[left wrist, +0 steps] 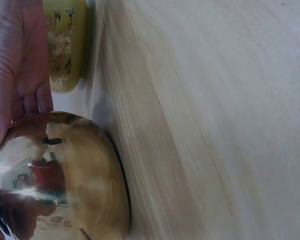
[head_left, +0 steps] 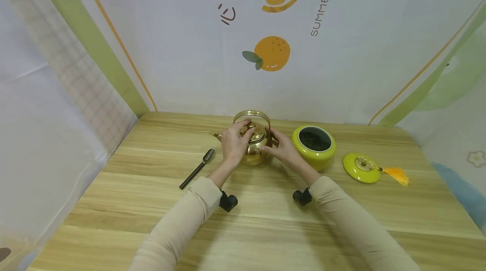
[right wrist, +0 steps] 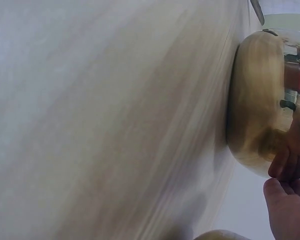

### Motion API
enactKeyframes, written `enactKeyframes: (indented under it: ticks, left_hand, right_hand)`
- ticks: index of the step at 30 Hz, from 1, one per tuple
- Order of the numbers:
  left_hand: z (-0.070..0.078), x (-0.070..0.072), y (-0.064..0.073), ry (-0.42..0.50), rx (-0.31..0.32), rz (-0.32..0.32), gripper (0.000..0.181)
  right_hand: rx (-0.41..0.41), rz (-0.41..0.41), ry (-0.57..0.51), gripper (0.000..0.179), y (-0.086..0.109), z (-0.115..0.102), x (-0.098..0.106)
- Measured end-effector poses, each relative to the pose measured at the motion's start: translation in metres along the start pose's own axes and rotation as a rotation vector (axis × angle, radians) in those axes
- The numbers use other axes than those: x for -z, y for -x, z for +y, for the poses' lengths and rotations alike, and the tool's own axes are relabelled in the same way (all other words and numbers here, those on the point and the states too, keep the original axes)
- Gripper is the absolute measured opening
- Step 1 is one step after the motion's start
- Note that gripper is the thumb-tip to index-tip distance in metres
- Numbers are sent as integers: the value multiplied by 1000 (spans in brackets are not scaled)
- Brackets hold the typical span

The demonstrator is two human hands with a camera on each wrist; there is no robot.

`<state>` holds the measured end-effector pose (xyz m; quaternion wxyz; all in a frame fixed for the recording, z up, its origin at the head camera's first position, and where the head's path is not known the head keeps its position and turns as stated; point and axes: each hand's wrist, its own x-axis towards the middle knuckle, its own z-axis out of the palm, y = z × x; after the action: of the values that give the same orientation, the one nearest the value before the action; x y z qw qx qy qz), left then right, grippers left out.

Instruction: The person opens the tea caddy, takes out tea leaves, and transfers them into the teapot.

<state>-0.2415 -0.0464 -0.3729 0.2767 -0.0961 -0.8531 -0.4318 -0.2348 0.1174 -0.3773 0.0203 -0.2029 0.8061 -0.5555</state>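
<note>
A shiny gold teapot (head_left: 255, 159) with an arched handle (head_left: 252, 113) stands on the wooden table, its spout pointing left. My left hand (head_left: 233, 144) reaches over the top and pinches the knob of the lid (head_left: 259, 133) between thumb and fingers. Against the pot's right side rests my right hand (head_left: 285, 150), thumb toward the front and fingers extended farther back. In the left wrist view, fingertips of the right hand (left wrist: 21, 65) touch the upper body of the teapot (left wrist: 90, 170). The right wrist view has the teapot (right wrist: 255, 95) at its right edge, its base on the table.
Just right of the teapot is a yellow-green jar (head_left: 317, 160) with dark leaves inside. Its matching lid (head_left: 357, 173), with an orange tassel (head_left: 396, 174), lies farther right. A dark scoop (head_left: 196, 170) lies left of the pot. Printed cloth (head_left: 182, 60) hangs behind the table.
</note>
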Motion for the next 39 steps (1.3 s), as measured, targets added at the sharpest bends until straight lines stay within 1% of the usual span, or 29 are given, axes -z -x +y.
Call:
enactKeyframes:
  ticks: [9, 17, 26, 33, 39]
  left_hand:
    - [0, -1, 0, -26, 7, -8, 27]
    - [-2, 0, 1, -40, -32, -20, 26]
    - [-2, 0, 1, -31, -31, -19, 26]
    - [-2, -1, 1, -22, -32, -21, 27]
    - [-4, -1, 2, -7, -27, -25, 27]
  right_hand:
    - [-5, 3, 8, 68, 0, 0, 0]
    - [-5, -3, 12, 69, -1, 1, 0]
    - [-4, 14, -9, 75, -11, 32, -1]
    - [3, 18, 1, 74, -11, 33, -1]
    - [13, 12, -18, 75, -10, 33, -2]
